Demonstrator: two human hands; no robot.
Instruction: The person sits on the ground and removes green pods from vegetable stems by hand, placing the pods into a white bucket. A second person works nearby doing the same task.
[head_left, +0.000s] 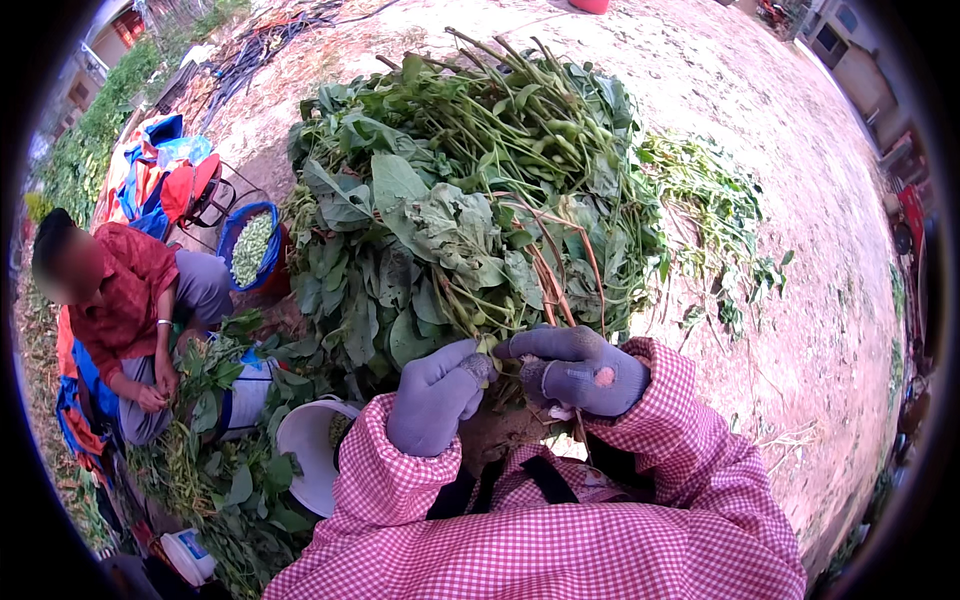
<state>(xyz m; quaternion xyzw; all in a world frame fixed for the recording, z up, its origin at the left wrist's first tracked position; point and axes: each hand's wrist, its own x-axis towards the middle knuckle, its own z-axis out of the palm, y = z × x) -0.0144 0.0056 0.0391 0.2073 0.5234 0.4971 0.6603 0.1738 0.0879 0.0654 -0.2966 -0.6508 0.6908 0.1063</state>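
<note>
Both hands wear grey-purple knit gloves and meet in front of a large heap of green bean plants (420, 232) bearing leaves, stems and pods. My left hand (442, 397) pinches a small green pod (487, 345) between thumb and fingers. Close beside it on the right, my right hand (585, 371) is closed around a bean plant's stem, with dry brown stalks (551, 285) rising just behind it; its glove has a hole on the back. Part of the stem is hidden by the fingers. A white bucket (307, 450) stands tilted by my left sleeve, with some green pods inside.
At the left a person in a red shirt (127, 262) sits handling plants. Near them are a blue-lined basket of shelled beans or pods (253, 247), a red cap (187, 191) and a white bucket (244, 397). Loose plants (705, 202) lie on the ground at the right.
</note>
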